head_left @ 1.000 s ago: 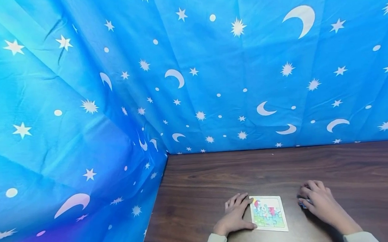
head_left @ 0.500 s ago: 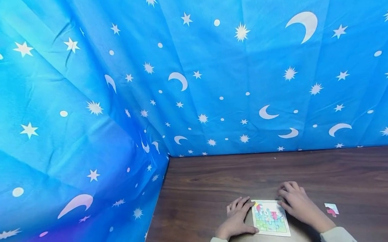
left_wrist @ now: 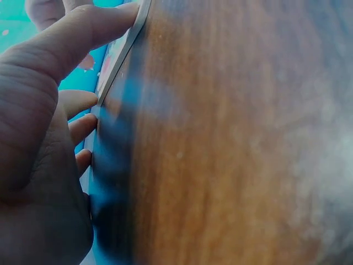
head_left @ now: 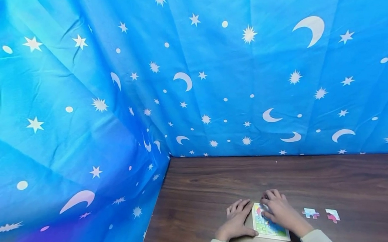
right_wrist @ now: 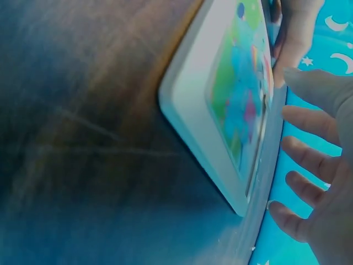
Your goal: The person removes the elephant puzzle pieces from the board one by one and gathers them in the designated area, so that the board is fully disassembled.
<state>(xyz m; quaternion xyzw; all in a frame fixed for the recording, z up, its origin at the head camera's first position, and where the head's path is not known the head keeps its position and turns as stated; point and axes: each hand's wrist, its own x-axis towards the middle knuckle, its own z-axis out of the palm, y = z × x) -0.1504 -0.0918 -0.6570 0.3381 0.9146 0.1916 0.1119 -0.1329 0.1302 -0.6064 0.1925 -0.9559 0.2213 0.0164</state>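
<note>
A small square jigsaw puzzle [head_left: 261,228] in a pale frame lies on the table in the head view. At its left edge rests my left hand [head_left: 235,221], thumb at the near corner and index finger at the far corner. The left wrist view shows that thumb [left_wrist: 99,25] touching the frame's rim [left_wrist: 122,63]. My right hand [head_left: 279,211] is over the puzzle's right part and hides much of it. Its fingers [right_wrist: 309,157] look spread and loosely bent in the right wrist view, with no piece visible between them.
Two loose puzzle pieces, one blue and pink [head_left: 310,213] and one white and red [head_left: 332,215], lie right of the puzzle. Blue cloth [head_left: 217,71] with stars and moons hangs behind and left of the dark wooden table [head_left: 217,178].
My right hand has moved left from beside the puzzle to over it. Both loose pieces now show on the table. My left hand stays at the puzzle's left edge.
</note>
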